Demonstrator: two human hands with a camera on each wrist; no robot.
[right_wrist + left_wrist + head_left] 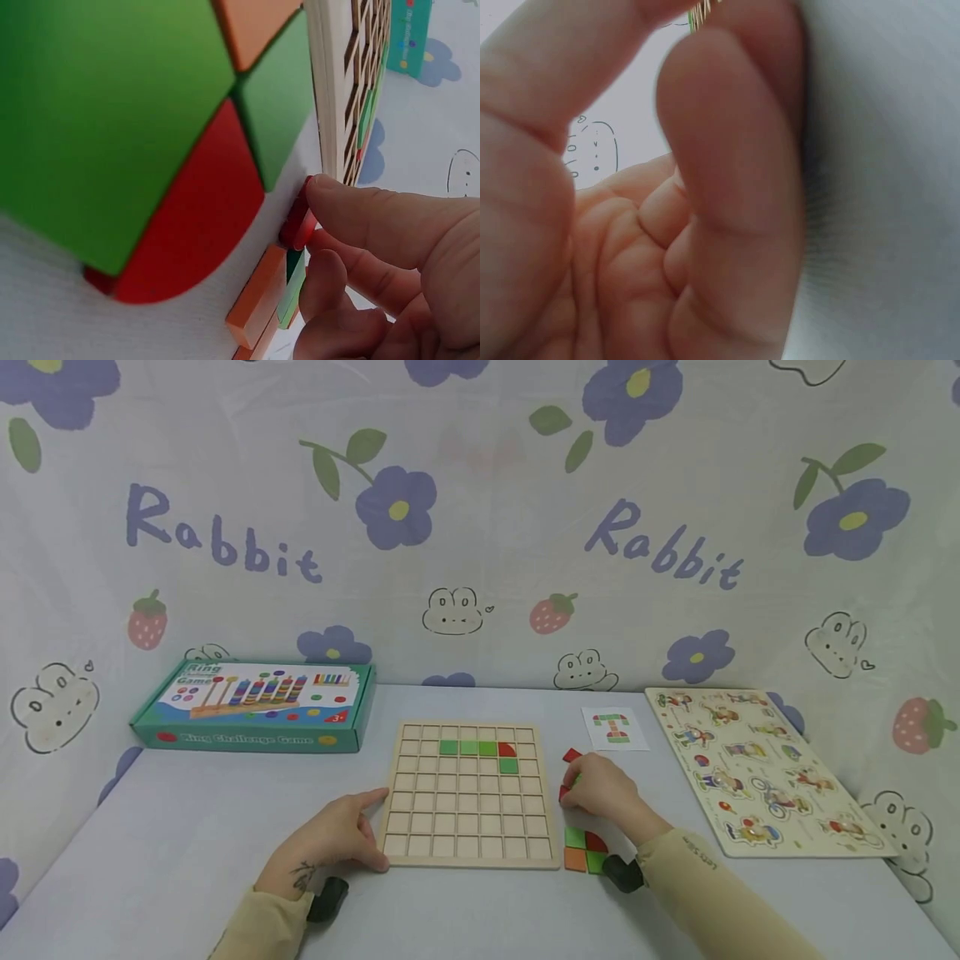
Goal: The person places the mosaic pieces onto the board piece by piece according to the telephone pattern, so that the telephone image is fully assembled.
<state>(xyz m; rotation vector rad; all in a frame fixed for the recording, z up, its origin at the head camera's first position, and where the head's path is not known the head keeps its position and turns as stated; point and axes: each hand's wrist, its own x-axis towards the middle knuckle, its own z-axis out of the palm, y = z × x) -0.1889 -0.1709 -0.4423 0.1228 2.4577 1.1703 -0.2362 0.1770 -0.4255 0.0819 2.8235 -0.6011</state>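
Note:
A wooden grid board (388, 827) lies in the middle of the table. Three green square tiles (468, 747) and a red rounded tile (507, 749) sit in one row, with another green tile (508, 766) below the red one. Along the board's left edge rest the thumb and index fingertip of my left hand (330, 839), spread apart. Just right of the board, my right hand (603, 789) pinches a red tile (300, 217) between thumb and fingers. Orange tiles (259, 292) and part of a green one show close to those fingers in the right wrist view.
Nearer me lies a group of green, red and orange tiles (575, 859). A pattern card (637, 739) is behind my right hand. A picture puzzle board (750, 810) lies at the right. The green Ring Challenge Game box (255, 739) stands at the back left.

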